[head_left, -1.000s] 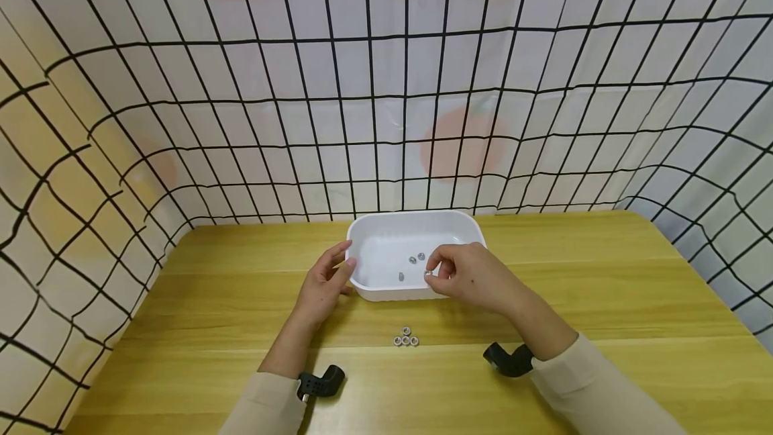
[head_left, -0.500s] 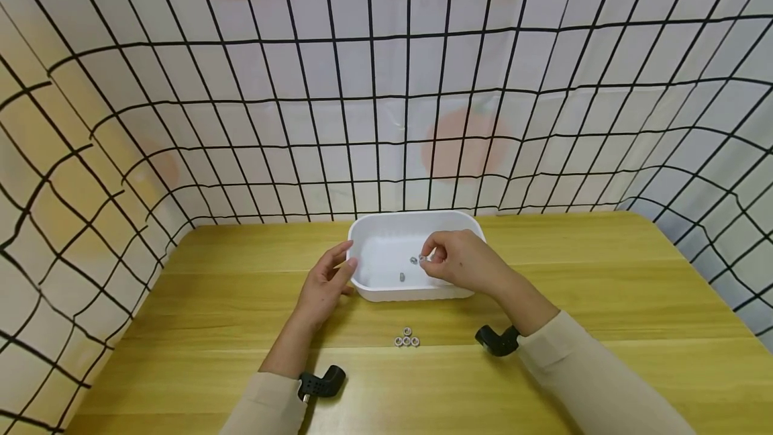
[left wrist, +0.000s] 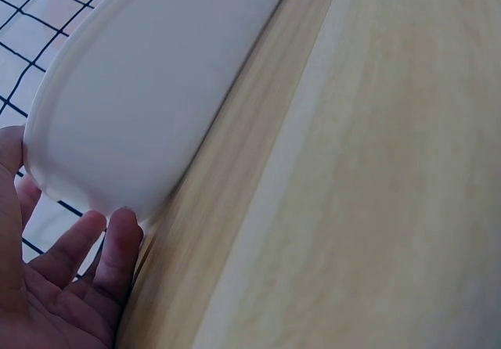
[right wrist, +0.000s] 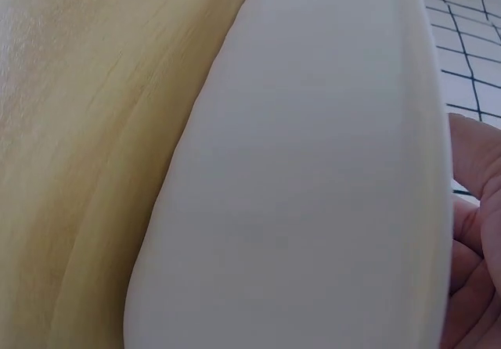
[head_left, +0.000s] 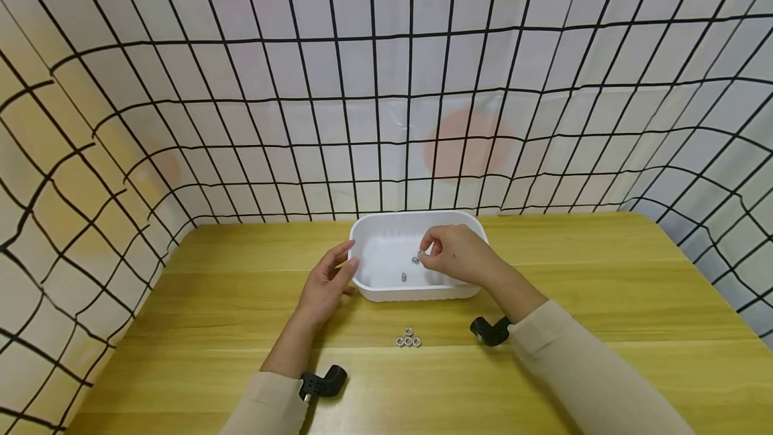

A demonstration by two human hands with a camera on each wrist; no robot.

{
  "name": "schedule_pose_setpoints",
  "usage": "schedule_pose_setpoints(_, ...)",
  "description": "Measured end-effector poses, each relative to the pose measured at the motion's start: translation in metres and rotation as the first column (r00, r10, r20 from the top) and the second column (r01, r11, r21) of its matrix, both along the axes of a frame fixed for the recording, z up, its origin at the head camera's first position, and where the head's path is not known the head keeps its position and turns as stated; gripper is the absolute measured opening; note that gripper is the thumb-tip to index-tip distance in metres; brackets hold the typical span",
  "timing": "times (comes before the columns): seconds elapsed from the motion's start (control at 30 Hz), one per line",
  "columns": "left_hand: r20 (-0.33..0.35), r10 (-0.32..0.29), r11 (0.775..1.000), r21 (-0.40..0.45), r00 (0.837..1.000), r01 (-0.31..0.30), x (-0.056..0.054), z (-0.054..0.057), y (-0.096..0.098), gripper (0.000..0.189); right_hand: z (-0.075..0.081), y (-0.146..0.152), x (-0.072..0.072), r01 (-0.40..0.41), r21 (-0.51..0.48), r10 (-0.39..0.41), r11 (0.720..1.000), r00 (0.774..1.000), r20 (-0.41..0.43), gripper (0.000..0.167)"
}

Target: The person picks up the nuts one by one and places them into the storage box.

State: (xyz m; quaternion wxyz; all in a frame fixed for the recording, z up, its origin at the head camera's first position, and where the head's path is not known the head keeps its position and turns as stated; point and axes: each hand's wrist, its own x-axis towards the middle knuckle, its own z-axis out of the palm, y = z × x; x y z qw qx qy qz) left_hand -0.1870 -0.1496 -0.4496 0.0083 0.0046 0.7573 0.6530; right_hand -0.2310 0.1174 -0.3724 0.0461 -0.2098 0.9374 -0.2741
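In the head view, my left hand (head_left: 324,287) holds the left end of a white plastic basin (head_left: 386,294), thumb at the rim and fingers against the outer wall. The left wrist view shows those fingertips (left wrist: 121,228) on the basin's end. My right hand (head_left: 459,254) reaches over the basin's right side and pinches a small silver nut (head_left: 421,253) between thumb and forefinger. Close to those fingertips a second nut (head_left: 415,260) lies on the basin floor, and another nut (head_left: 404,277) sits nearer the front wall. The right wrist view hides the fingertips behind the basin wall.
On the wooden table (head_left: 241,327), in front of the basin, three nuts (head_left: 408,341) stand in a row, with one nut (head_left: 408,331) behind the middle one. A black wire grid (head_left: 374,92) rises along the back and sides.
My right hand has moved away from me and slightly left inside the basin, from the front right to the nut it now pinches. The left hand has stayed put.
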Motion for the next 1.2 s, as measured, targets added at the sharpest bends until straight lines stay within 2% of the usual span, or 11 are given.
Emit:
schedule_pose_setpoints(0.57, -0.006, 0.005, 1.000, -0.007, 1.000, -0.005, 0.001, 0.001, 0.001, 0.047, -0.009, 0.000, -0.010, 0.014, 0.007, -0.014, 1.000, 1.000, 0.023, 0.012)
schedule_pose_setpoints(1.2, -0.009, 0.008, 1.000, -0.010, 1.000, -0.008, 0.000, 0.000, 0.001, 0.047, -0.009, 0.004, -0.006, 0.019, -0.038, -0.018, 0.999, 0.999, 0.043, 0.018)
